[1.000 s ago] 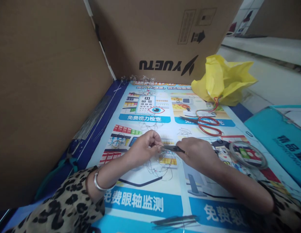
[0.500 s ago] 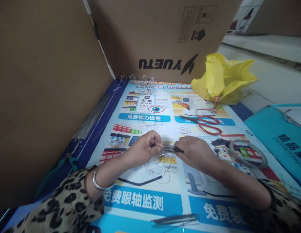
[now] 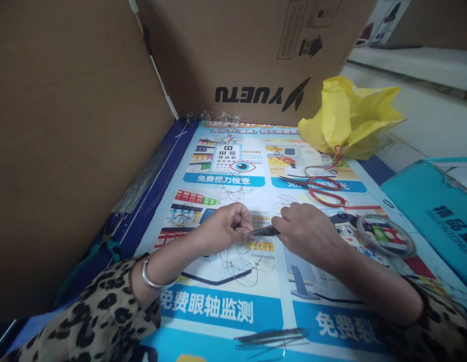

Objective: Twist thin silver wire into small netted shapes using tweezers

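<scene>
My left hand (image 3: 230, 226) is closed in a pinch over the middle of the poster, its fingertips on a thin wire (image 3: 245, 236). My right hand (image 3: 306, 229) grips dark needle-nose pliers (image 3: 265, 231), and their tips meet the wire at my left fingertips. Most of the handle is hidden in my right fist. Below the hands lies a loose tangle of fine wire loops (image 3: 256, 274) with tiny coloured bits. Short dark wire pieces (image 3: 271, 336) lie in a bundle near the front edge.
Scissors with red handles (image 3: 325, 191) lie beyond my right hand, near a yellow bag (image 3: 346, 118). To the right are a wire coil (image 3: 386, 236) and a teal case (image 3: 437, 211). Straight wires (image 3: 137, 186) and teal-handled pliers (image 3: 105, 244) lie left. Cardboard (image 3: 256, 45) walls the back and left.
My right hand has turned, its knuckles now higher, and the pliers' jaws look closer together. My left hand keeps its pinch in nearly the same place. The view has shifted slightly.
</scene>
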{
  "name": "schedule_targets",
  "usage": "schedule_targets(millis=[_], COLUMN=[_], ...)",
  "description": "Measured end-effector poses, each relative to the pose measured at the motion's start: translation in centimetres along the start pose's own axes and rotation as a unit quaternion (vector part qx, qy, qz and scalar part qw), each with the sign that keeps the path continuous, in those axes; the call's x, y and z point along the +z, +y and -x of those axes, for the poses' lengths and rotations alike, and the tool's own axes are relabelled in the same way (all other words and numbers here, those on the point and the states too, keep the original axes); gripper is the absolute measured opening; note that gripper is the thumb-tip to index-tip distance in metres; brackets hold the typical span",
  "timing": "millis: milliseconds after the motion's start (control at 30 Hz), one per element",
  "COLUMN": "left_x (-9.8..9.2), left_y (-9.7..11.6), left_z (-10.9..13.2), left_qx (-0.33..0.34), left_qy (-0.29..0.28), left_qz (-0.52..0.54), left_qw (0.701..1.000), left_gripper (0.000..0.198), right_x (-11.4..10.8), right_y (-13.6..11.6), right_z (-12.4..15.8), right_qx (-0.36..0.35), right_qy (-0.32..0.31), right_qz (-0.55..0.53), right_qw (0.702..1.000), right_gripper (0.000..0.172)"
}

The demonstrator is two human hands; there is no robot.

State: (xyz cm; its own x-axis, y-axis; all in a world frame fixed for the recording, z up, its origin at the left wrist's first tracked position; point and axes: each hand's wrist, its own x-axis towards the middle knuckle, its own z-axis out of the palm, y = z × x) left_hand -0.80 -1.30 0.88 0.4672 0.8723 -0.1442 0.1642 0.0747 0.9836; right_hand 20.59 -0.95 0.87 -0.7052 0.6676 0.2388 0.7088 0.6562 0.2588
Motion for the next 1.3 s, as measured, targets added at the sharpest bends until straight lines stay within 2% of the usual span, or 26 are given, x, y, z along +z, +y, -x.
schedule_targets(millis=[733,1000,1200,1300], left_x=[0.16,-0.20,-0.30,-0.24], left_y=[0.14,-0.03,-0.47,-0.47], left_z=[-0.07,-0.08,-0.14,-0.23], left_qx=[-0.030,0.064,0.067,0.055], left_qy=[0.033,0.049,0.056,0.054], left_qz=[0.004,-0.069,-0.055,-0.025], left_qw=[0.999,0.994,0.995,0.997], left_gripper=[0.018,0.013,0.013,0.014], right_x=[0.45,0.50,0.08,0.17], right_y=[-0.48,-0.49,-0.96,-1.03], right_z=[-0.13,-0.12,-0.36,-0.30], right_qx=[0.027,0.090,0.136,0.138], right_qy=[-0.037,-0.056,-0.104,-0.094], right_qz=[0.003,-0.061,-0.112,-0.114], right_qw=[0.999,0.992,0.979,0.979], right_gripper=[0.009,0.017,0.021,0.020])
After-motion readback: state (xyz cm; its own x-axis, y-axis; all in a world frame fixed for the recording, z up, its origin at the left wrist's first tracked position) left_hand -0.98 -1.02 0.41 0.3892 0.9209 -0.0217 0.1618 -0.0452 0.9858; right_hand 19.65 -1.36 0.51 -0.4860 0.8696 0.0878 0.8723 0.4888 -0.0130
